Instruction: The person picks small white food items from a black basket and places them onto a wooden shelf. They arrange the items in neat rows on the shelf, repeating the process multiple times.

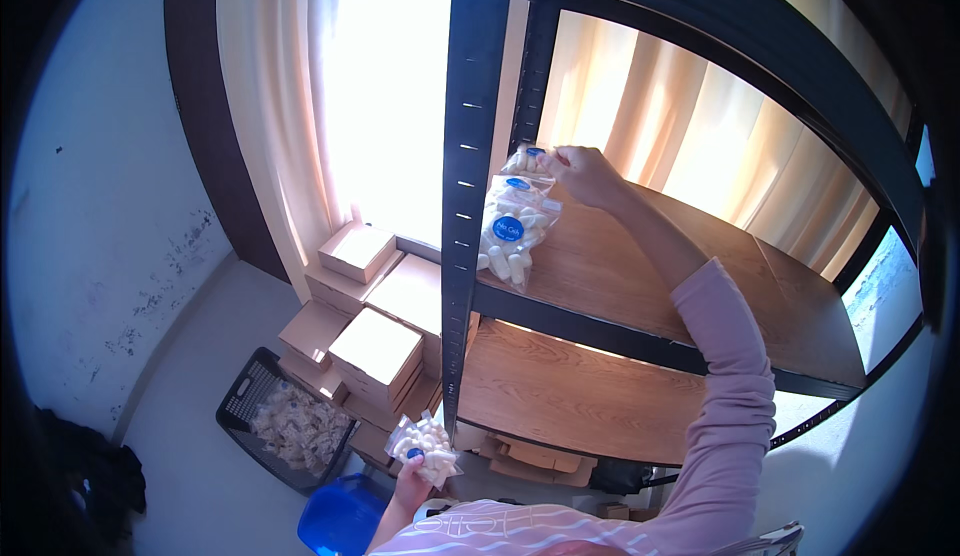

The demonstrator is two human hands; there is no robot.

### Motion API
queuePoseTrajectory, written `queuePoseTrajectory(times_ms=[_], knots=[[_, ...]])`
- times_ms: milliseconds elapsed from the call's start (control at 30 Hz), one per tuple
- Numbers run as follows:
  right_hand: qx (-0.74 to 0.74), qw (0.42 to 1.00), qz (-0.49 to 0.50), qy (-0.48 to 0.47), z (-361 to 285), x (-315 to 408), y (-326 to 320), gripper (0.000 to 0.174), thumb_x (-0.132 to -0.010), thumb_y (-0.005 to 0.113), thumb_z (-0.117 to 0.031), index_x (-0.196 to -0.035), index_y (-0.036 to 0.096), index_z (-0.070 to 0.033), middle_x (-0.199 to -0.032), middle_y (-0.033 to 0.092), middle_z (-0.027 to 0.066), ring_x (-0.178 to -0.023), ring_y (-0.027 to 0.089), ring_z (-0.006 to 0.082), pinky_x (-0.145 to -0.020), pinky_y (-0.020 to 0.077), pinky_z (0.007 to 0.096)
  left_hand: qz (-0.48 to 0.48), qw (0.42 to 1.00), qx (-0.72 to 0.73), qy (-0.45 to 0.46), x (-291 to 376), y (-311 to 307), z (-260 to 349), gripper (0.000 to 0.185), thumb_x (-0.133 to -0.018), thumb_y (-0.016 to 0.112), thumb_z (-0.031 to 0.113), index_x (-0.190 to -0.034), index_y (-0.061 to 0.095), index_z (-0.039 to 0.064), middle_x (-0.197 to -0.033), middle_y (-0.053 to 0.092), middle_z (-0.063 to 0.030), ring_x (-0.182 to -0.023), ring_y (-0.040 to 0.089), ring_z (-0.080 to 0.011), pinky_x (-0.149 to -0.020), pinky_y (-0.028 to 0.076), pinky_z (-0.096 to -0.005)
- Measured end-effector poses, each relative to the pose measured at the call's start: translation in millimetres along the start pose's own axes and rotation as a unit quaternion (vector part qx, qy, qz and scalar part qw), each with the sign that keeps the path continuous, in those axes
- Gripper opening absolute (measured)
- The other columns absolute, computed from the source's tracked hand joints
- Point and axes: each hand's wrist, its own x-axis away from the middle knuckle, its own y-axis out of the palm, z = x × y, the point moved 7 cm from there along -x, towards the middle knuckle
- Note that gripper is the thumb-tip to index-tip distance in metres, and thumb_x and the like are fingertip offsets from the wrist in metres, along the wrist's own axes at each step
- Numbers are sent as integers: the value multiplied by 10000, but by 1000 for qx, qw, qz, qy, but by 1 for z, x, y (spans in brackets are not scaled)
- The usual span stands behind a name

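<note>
My right hand [581, 173] reaches over the upper wooden shelf [615, 256], its fingers on the top edge of a clear plastic bag [523, 160] of whitish pieces with a blue label. In front of that bag, more such bags [510, 237] stand in a row at the shelf's left end, beside the dark metal post. Low down, my left hand [412, 485] holds another clear bag [425, 443] of the same pieces, with its blue oval label partly showing near my thumb.
Cardboard boxes [375, 346] are stacked left of the perforated metal post [465, 181]. A dark plastic basket [251, 391] filled with small packets and a blue tub [341, 515] stand below. Flattened cardboard [540, 458] lies under the lower shelf [577, 391].
</note>
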Motion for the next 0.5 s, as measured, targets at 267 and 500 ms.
queuePoseTrajectory(times_ms=[267,500], knots=[[128,979,24,156,50,-5,8,462,-779,500,-506,-711,667,-80,-605,591,93,-591,569,164,-589,452,303,-12,1000,11,-15,-8,5,-1,611,-731,563,241,-1237,299,23,-1146,444,-122,-1078,449,-227,-924,355,-325],[67,987,31,145,63,-8,15,383,-708,601,-490,-707,693,-118,-612,608,78,-578,564,135,-584,447,279,4,999,2,-44,-12,-5,-9,642,-723,574,245,-1246,278,20,-1149,433,-129,-1078,443,-219,-907,368,-303]])
